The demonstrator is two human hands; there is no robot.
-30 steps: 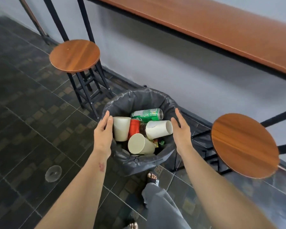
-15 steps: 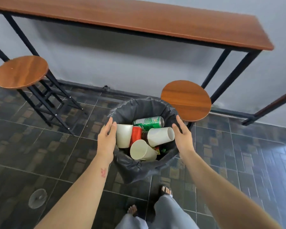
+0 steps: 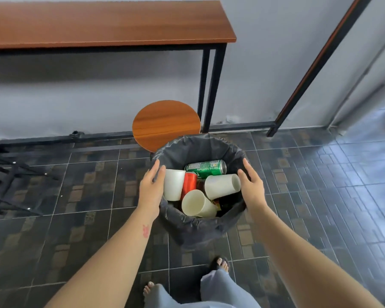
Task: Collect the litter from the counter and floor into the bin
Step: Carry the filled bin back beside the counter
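A round bin point(image 3: 200, 223) lined with a black bag is held between my two hands. My left hand point(image 3: 151, 187) presses flat on its left rim and my right hand point(image 3: 251, 187) on its right rim. Inside lie a green can point(image 3: 206, 168), a red can point(image 3: 189, 185) and three white paper cups point(image 3: 222, 186). The wooden counter point(image 3: 98, 25) above shows no litter on the part I can see.
A round wooden stool point(image 3: 165, 123) stands just behind the bin, under the counter's right end. Black stool legs point(image 3: 5, 174) reach in at the left edge. A slanted black frame leg point(image 3: 316, 70) rises at the right. My sandalled feet point(image 3: 222, 263) are on the dark tiles below.
The bin, still between both hands, has travelled right along the counter, past the right-hand stool to the counter's end. The left stool and a clear round lid on the floor have left view.
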